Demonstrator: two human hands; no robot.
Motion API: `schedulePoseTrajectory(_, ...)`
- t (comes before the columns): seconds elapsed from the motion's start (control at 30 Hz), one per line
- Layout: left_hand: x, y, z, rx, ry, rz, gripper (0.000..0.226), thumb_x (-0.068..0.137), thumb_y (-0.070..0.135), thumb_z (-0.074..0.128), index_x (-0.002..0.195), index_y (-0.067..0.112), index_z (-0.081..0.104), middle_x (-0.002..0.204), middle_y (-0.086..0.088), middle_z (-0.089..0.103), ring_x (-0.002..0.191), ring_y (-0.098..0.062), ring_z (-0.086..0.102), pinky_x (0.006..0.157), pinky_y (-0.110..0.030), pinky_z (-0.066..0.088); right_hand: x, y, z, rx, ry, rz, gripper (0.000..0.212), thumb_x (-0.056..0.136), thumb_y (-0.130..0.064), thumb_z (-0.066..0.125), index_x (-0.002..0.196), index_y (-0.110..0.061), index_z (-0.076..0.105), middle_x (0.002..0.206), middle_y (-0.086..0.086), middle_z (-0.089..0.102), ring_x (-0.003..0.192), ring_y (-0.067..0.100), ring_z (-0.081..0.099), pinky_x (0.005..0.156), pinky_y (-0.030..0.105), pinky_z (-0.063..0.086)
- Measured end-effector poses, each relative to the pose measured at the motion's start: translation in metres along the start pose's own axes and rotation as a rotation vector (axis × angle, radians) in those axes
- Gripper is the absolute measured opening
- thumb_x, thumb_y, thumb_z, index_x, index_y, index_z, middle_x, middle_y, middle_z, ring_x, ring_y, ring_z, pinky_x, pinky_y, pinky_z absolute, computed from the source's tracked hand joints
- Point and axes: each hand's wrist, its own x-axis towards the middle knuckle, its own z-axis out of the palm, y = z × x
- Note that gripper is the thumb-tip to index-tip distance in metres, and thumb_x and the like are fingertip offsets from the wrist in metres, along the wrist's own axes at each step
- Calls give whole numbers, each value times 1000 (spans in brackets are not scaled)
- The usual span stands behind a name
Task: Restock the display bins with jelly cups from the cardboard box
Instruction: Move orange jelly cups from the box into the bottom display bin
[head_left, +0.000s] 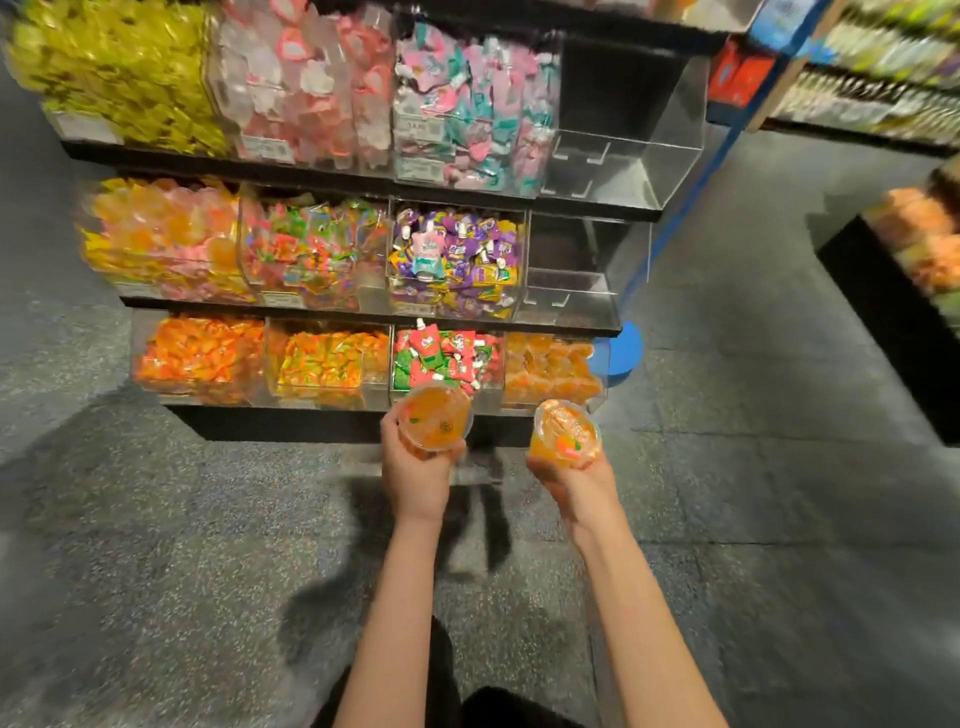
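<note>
Two orange jelly cups: one (437, 420) gripped in left hand (415, 467), one (565, 435) in right hand (571, 480), fingers curled around each.

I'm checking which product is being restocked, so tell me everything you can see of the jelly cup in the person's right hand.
The jelly cup in the right hand is a round, clear plastic cup filled with orange jelly, sealed by a film lid with an orange fruit picture and a bit of green. It is tilted, lid facing up toward the camera. The right hand grips it from below, fingers curled round its side. It is held in the air just in front of the bottom-right display bin, which holds similar orange cups, without touching it.
</note>
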Motion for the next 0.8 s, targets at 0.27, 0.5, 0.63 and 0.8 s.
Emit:
schedulePoseTrajectory(0.27, 96, -27, 98, 57, -71, -89, 76, 63, -14, 78, 127, 11, 46, 126, -7, 53, 115, -17, 49, 95, -25, 43, 137, -38, -28, -62, 75, 116, 37, 76, -2, 75, 103, -15, 54, 87, 0, 66, 61, 6, 59, 42, 16, 36)
schedulePoseTrajectory(0.5, 152, -98, 212, 94, -139, -149, 71, 63, -22, 73, 124, 6, 46, 119, -7, 52, 107, -20, 51, 68, -4, 45, 310, -23, -87, -90, 53, 384, 35, 89, -37, 62, 115, -14, 54, 88, 3, 62, 47, 1, 56, 31, 11, 34)
schedulePoseTrajectory(0.63, 177, -160, 270, 60, -157, -220, 69, 64, -28, 67, 116, 14, 49, 110, -6, 56, 101, -21, 54, 81, -32, 51, 416, 3, -120, -12, 46, 531, 45, 91, -46, 55, 120, -11, 52, 75, 10, 69, 53, 11, 55, 46, 17, 35)
schedulePoseTrajectory(0.8, 203, -235, 317, 77, -123, -244, 68, 63, -28, 65, 121, 0, 45, 106, -5, 57, 92, -7, 60, 78, -19, 49, 520, 49, -133, 52, 2, 608, 43, 94, -44, 51, 125, -14, 48, 102, 13, 67, 106, 25, 62, 85, 17, 40)
